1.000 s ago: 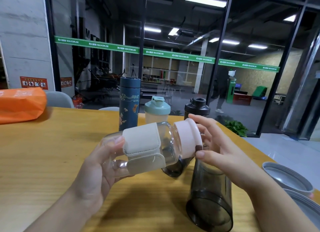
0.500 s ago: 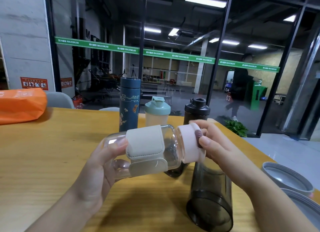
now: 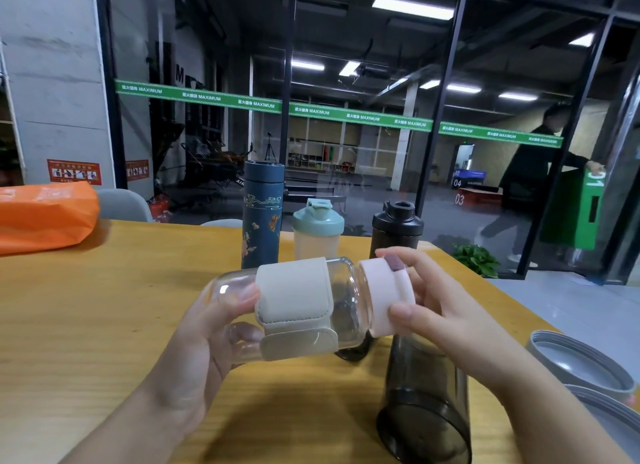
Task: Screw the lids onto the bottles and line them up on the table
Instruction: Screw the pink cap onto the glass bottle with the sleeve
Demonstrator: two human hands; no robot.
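The pink lid (image 3: 386,295) has been turned since the earlier frames, its dark maroon tab (image 3: 396,263) carried from the lower edge round to the top, and a passer-by behind the glass has been carried to the far right of the frame. At centre frame the clear glass bottle (image 3: 294,309), wrapped in a beige sleeve (image 3: 294,301), is held almost horizontally above the tabletop (image 3: 86,308). The bottle's base end is gripped by the left hand (image 3: 204,342), fingers curled round the glass; the lid is pinched between thumb and fingers of the right hand (image 3: 436,308).

Whether the thread has seated squarely cannot be told. A cross-threaded lid is judged the main risk, since the bottle is tilted and the lid is being turned from one side. The smooth glass could also slip from the left hand if more torque is applied.

Just below the right wrist, a smoky grey bottle (image 3: 424,401) stands without its lid and could be knocked over by a dropped forearm. Two grey lids (image 3: 581,366) lie at the lower right edge, close to the tabletop's rim, where a nudge might send them off.

In the upper middle, a navy flask (image 3: 262,218), a teal-capped shaker (image 3: 317,231) and a black bottle (image 3: 396,230) are already lined up, capped; careless placement could disturb that row.
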